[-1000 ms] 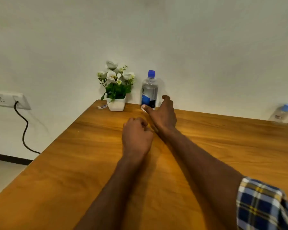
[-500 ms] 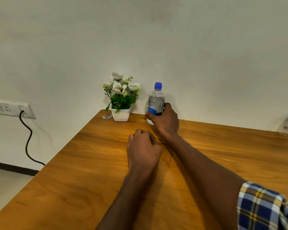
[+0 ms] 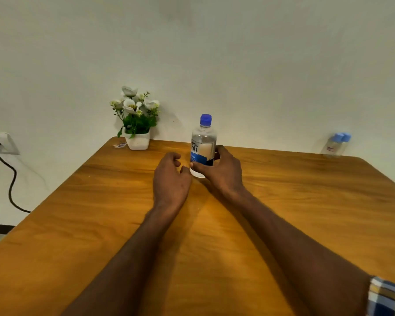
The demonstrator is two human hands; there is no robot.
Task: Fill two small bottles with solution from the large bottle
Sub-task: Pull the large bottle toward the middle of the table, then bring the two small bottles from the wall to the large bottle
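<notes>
Clear plastic forms the large bottle [image 3: 203, 142], which stands upright on the wooden table [image 3: 306, 201] toward its far edge, capped in blue [image 3: 205, 119]. A label of white above and blue below wraps its lower half; the printed lettering is only partly legible. The liquid level cannot be judged through the clear wall. The right hand [image 3: 221, 172] grips the bottle low down, thumb across the front near the base and fingers curled round the far side. The left hand [image 3: 171, 176] sits just to the left of the bottle, knuckles up, fingers loosely curled and holding nothing. Two small bottles [image 3: 335, 144] with blue caps stand together well to the right of the large bottle, against the wall [image 3: 237, 65]; they are blurred. A white pot of white flowers [image 3: 136, 124] stands to the left of the large bottle, at the table's far corner.
</notes>
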